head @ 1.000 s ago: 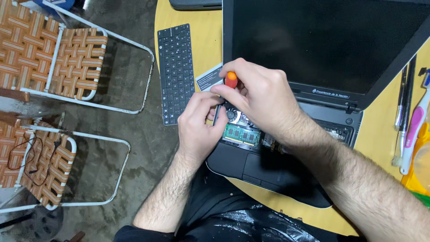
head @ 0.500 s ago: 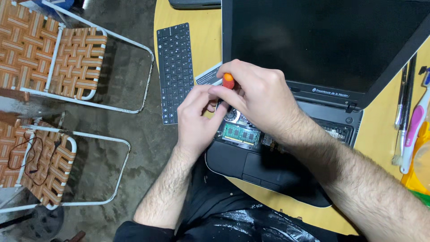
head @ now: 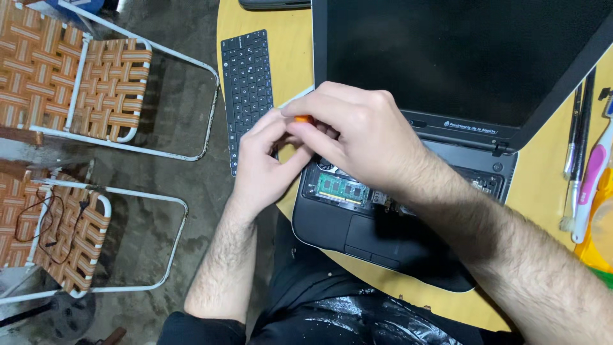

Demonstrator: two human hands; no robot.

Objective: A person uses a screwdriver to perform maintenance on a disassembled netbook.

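Head view: both hands [head: 319, 147] grasp the orange-capped screwdriver [head: 302, 119], near-upright, tip down toward the laptop [head: 408, 223].

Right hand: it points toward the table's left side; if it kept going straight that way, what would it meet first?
The right hand reaches leftward with a screwdriver's orange handle in its fingertips. Straight on, it would first meet the left hand, already touching it; beyond lies the detached black keyboard. Depth is unclear.

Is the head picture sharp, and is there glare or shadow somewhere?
Head view: mostly sharp, hands included; light is even and soft; the laptop screen is dark with only faint reflection; the right hand and left hand hide most of the orange screwdriver; the floor beside the chairs is dim.
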